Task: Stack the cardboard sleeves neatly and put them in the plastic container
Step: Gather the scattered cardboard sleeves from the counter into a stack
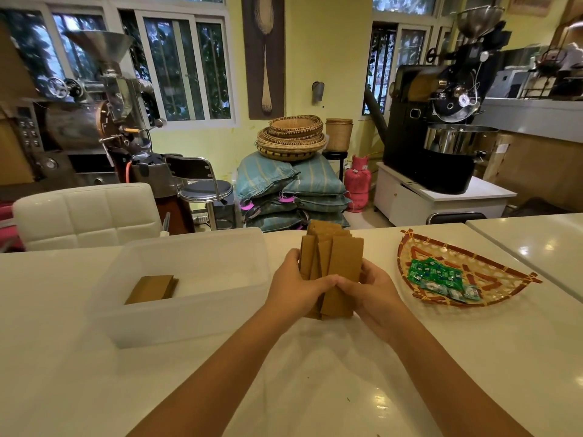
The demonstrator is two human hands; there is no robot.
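Observation:
A bundle of brown cardboard sleeves (339,257) stands on end on the white table, unevenly fanned. My left hand (295,287) grips its left side and my right hand (373,290) grips its right side, thumbs meeting across the front. More sleeves (328,228) lie on the table just behind the bundle. To the left stands the translucent plastic container (189,323), which holds a small flat stack of sleeves (153,289) near its front left.
A woven bamboo tray (492,268) with green and blue packets (438,275) lies to the right. A white padded chair (85,216) stands behind the container. A seam to a second table (536,244) runs at far right.

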